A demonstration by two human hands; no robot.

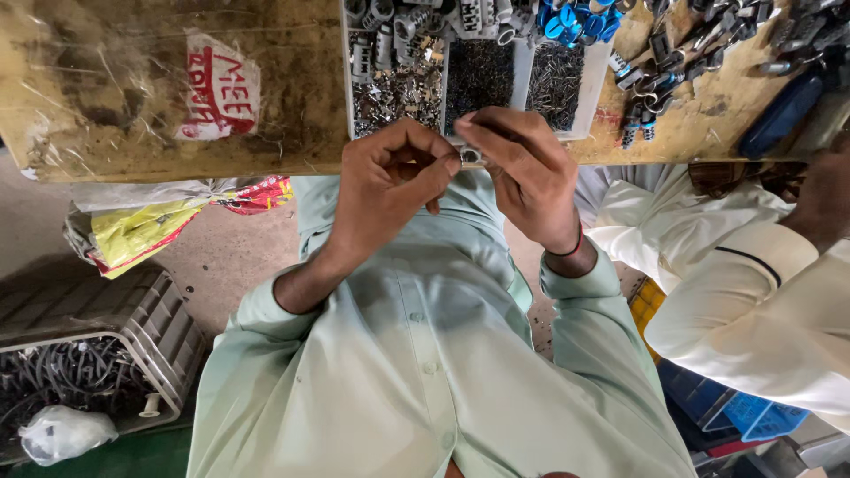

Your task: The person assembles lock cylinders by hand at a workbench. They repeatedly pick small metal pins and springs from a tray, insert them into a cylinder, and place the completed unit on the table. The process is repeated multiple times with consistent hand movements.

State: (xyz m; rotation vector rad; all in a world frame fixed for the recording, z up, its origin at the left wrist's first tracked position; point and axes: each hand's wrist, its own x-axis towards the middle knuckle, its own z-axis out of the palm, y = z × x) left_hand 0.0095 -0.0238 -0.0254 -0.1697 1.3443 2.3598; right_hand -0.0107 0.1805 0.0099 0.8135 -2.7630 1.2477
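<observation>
A tiny metal part (471, 160) sits pinched between the fingertips of the left hand (390, 190) and the right hand (527, 177). Both hands are closed tight on it. It looks partly put together, but it is too small to tell how far. Just past the fingers is a white tray (450, 88) still full of little metal bits. Farther right lie grey clips (660, 71).
</observation>
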